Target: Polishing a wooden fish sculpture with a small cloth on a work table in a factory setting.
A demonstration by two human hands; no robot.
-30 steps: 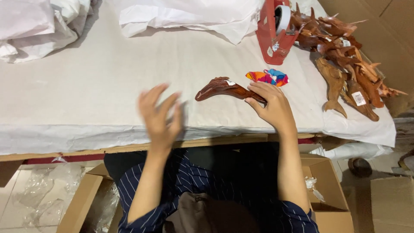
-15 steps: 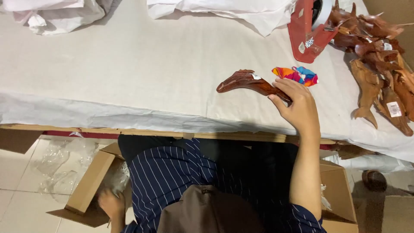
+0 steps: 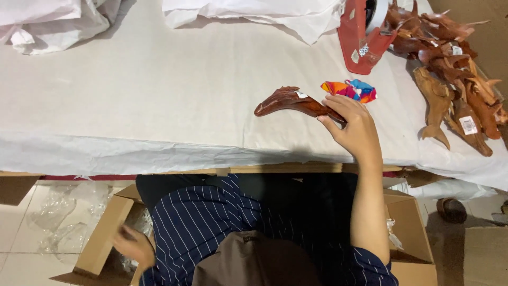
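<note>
Reddish-brown carved wooden fish figure (image 3: pixel 293 102), curved and glossy, lies on the white paper-covered table (image 3: pixel 159 95), near its front edge. Right hand (image 3: pixel 353 127) is closed around the tail end, thumb underneath, fingers over the top; head end points left and rests on or just above the paper, cannot tell which.

Left hand (image 3: pixel 132 244) is down below table level, inside the open brown cardboard box (image 3: pixel 100 238) beside the lap. It is blurred; whether it holds anything cannot be told.

Just behind the right hand: small crumpled piece of multicoloured cloth or wrapper (image 3: pixel 350 89). Further right, pile of similar brown wooden fish carvings (image 3: pixel 455 79), some with white tags. Red tape dispenser (image 3: pixel 361 37) stands beyond. Crumpled white wrapping paper (image 3: pixel 254 13) along the far edge.

Judgement on handling: carving looks stiff, solid, moderately light; polished surface likely slick. Thin fins and tail look breakable, so the thicker body seems the safer place to take hold.
</note>
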